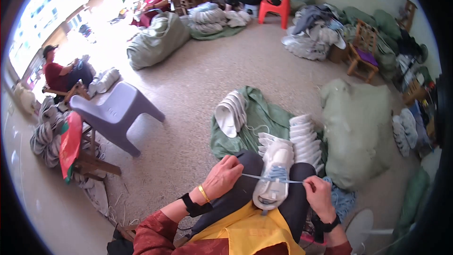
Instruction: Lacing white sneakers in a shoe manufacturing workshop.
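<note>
A white sneaker (276, 172) lies across my lap between my thighs, its heel opening toward me. Light blue shoelace (279, 173) criss-crosses its tongue. My left hand (223, 175) is closed on one end of the lace, to the left of the shoe. On the other side my right hand (318, 195) pinches the opposite end. Between the two hands the lace runs out taut and nearly level across the shoe. Just beyond my knees, stacked white shoe uppers (305, 137) stand in a row on a green cloth sack (264, 107).
A grey-purple plastic chair (115, 111) stands to the left. Right of me lies a large stuffed green sack (355, 132), with blue laces (343, 197) by my right knee. People sit working farther back near a red chair (277, 10) and a full sack (158, 40).
</note>
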A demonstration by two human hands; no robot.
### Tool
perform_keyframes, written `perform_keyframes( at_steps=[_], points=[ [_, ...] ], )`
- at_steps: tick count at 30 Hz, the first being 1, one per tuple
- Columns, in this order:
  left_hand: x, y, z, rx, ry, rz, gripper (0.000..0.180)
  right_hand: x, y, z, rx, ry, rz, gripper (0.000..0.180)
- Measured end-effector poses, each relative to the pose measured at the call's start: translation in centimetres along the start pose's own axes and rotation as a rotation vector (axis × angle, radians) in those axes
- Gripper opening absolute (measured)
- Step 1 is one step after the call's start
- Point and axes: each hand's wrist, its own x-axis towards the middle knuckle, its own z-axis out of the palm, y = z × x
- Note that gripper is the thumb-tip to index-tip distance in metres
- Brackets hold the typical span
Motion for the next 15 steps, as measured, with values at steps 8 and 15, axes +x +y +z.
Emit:
perform_keyframes(
  at_steps=[8,15],
  points=[
    [-2.6,-2.3,-2.8,0.152,0.098,-0.130,0.010,-0.7,4.0,-1.5,0.003,0.081,0.031,0.003],
    [-5.0,-5.3,-5.5,0.196,0.162,-0.311,0.010,-1.8,6.4,-2.3,0.035,0.145,0.043,0.004]
  ],
)
